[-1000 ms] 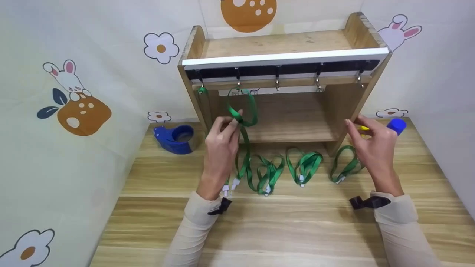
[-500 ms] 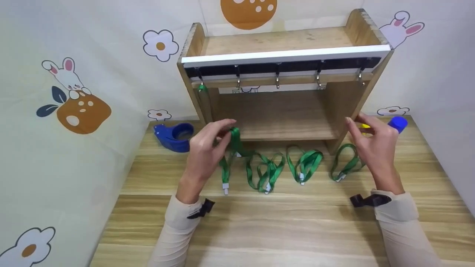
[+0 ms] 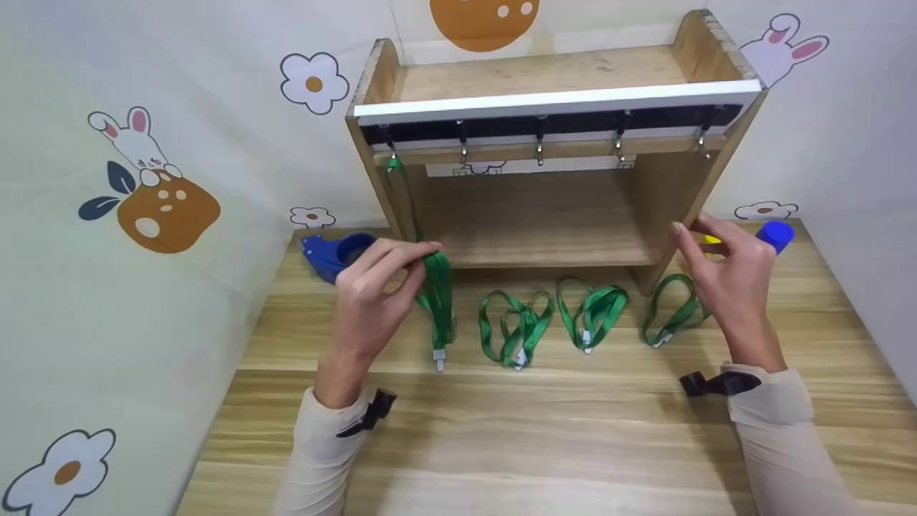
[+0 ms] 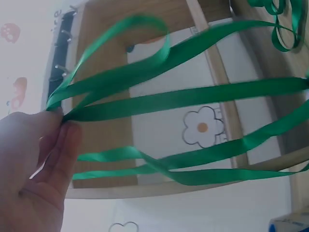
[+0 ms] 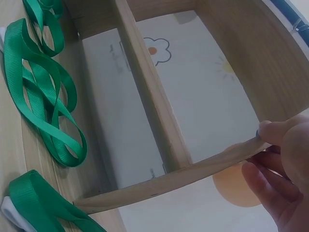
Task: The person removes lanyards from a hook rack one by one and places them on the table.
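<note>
My left hand (image 3: 376,290) pinches a green lanyard (image 3: 440,294) between thumb and fingers, left of the wooden shelf's opening. Its strands hang down to a pale clip near the tabletop. In the left wrist view, loops of that lanyard (image 4: 193,96) stretch away from the fingertips. My right hand (image 3: 734,279) grips the front edge of the shelf's right side panel (image 5: 227,157), thumb on one face and fingers on the other. Another green lanyard (image 3: 393,166) hangs from the leftmost metal hook. The other hooks (image 3: 540,152) along the black strip carry nothing.
Three coiled green lanyards (image 3: 602,312) lie on the wood-grain table (image 3: 544,444) before the shelf (image 3: 544,215). A blue tape dispenser (image 3: 326,254) stands at left, partly behind the left hand. A blue-capped object (image 3: 775,235) is behind the right hand.
My left hand has moved left and lower with the lanyard, whose raised loop now hangs as gathered strands. The right hand stays on the side panel. The head view has shifted slightly.
</note>
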The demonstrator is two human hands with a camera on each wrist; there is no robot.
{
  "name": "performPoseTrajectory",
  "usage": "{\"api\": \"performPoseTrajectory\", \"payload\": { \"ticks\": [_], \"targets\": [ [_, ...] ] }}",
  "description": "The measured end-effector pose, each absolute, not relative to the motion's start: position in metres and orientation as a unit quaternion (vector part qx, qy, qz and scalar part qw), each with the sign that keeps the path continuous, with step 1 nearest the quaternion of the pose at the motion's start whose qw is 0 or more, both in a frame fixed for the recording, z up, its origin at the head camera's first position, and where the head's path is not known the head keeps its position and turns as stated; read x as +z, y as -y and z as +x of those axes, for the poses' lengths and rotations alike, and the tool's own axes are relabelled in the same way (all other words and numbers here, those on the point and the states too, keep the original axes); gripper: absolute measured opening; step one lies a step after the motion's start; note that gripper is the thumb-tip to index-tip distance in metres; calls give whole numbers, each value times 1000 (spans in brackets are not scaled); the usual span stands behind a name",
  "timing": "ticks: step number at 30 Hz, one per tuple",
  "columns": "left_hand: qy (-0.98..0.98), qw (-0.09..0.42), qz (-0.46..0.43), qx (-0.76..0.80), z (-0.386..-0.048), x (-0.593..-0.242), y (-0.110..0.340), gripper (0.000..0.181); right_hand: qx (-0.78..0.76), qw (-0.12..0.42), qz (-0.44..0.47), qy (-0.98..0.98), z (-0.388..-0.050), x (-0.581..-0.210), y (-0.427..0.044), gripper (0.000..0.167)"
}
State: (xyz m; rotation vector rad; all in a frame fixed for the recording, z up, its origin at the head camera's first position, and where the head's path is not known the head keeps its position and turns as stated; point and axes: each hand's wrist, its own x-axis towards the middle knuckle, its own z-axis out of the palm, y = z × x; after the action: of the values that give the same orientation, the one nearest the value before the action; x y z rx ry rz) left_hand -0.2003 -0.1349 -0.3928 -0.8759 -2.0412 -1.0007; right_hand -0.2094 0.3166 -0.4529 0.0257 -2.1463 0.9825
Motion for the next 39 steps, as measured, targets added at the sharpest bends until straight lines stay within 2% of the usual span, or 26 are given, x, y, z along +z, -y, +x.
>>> {"api": "performPoseTrajectory", "payload": {
  "ticks": [4, 8, 12, 15, 18, 21, 27, 39],
  "targets": [
    [773, 324, -360, -410, -195, -386, 137, 22, 384, 377, 1, 843, -209, -453, -318, 32],
    [771, 266, -384, -432, -196, -387, 144, 22, 383, 372, -3, 845, -210, -454, -319, 33],
    [776, 181, -392, -460, -200, -396, 152, 20, 385, 372, 1, 844, -211, -454, -319, 35],
    [785, 95, -387, -474, -204, -403, 157, 19, 389, 373, 4, 842, -211, -454, -319, 35],
    [814, 20, -375, -444, -205, -410, 160, 18, 392, 371, 1, 842, -210, -452, -319, 36],
    [847, -30, -368, -383, -206, -418, 158, 16, 396, 367, -6, 842, -209, -451, -319, 36],
    [867, -68, -384, -310, -211, -444, 145, 16, 403, 371, -3, 837, -209, -448, -319, 35],
    [883, -108, -374, -261, -208, -485, 128, 30, 409, 365, -4, 837, -209, -451, -316, 35]
  ]
}}
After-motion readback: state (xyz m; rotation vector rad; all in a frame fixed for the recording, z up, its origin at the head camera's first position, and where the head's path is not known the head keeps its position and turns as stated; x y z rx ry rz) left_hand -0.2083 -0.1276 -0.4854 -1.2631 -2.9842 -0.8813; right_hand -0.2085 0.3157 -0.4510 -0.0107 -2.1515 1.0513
